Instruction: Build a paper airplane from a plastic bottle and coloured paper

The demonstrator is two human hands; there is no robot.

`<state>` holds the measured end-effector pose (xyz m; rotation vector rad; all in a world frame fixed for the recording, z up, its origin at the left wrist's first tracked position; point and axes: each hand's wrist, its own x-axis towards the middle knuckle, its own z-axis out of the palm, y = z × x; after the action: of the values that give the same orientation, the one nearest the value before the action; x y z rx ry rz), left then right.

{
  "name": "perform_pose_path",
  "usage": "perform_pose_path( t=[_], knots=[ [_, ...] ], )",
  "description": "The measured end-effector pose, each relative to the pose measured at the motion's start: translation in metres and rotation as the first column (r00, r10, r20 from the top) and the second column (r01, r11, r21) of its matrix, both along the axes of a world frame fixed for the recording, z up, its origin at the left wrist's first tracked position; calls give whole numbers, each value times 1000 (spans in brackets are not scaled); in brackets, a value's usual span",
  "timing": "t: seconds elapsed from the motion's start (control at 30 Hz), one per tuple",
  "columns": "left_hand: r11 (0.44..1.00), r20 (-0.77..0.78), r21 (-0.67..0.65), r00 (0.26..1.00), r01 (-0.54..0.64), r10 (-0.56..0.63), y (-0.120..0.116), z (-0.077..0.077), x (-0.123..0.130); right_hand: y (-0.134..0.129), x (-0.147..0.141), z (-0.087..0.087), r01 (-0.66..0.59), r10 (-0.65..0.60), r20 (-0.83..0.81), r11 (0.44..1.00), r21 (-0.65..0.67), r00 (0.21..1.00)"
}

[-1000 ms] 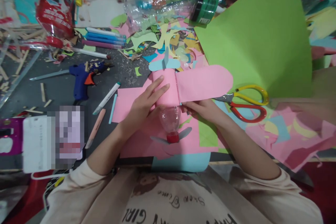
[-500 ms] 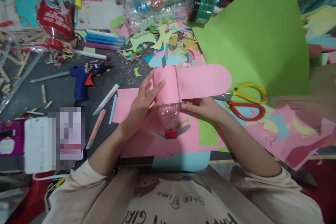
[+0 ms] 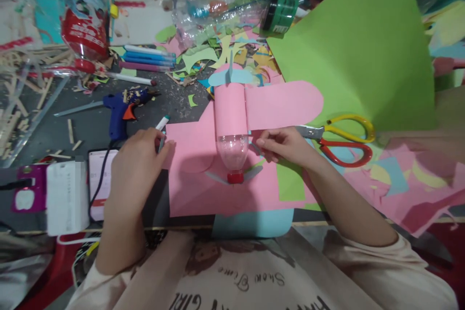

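Table [image 3: 170, 106], dark and littered, with one big green sheet [image 3: 363, 58] at the right and pink paper [image 3: 189, 198] near the middle. Over that paper lies one pink-wrapped bottle [image 3: 234, 150], neck toward the person, one pink wing [image 3: 285, 104] out to the right. One glue gun [image 3: 118, 111] lies left, one pair of scissors [image 3: 337, 138] right. Two hands flank the bottle: left hand [image 3: 136, 169] curled at one blue strip [image 3: 162, 142] – grip unclear; right hand [image 3: 279, 145] beside the bottle, thumb and fingertips together – whether pinching anything, I cannot tell. Smallest: one red cap [image 3: 235, 177] on the bottle.

Pink bottle wrap [image 3: 230, 109]; cap [image 3: 235, 177] (red)
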<state>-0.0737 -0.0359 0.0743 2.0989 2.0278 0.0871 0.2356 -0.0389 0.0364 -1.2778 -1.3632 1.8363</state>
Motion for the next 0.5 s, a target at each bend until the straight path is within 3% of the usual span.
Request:
perform_pose_path(
  t=[0.17, 0.27, 0.4, 0.5],
  knots=[
    [995, -7, -5, 995, 96, -96, -3, -21, -14, 3, 8, 5, -315, 303, -144, 946, -74, 942],
    [999, -13, 9, 999, 42, -42, 4, -21, -13, 4, 9, 5, -322, 301, -199, 943, -84, 933],
    [993, -104, -104, 994, -51, 40, 9, -6, -6, 2, 6, 3, -308, 273, -268, 946, -98, 924],
    [984, -71, -145, 993, -103, 94, 13, 6, -1, 0, 4, -2, -302, 257, -321, 948, -99, 912]
  ],
)
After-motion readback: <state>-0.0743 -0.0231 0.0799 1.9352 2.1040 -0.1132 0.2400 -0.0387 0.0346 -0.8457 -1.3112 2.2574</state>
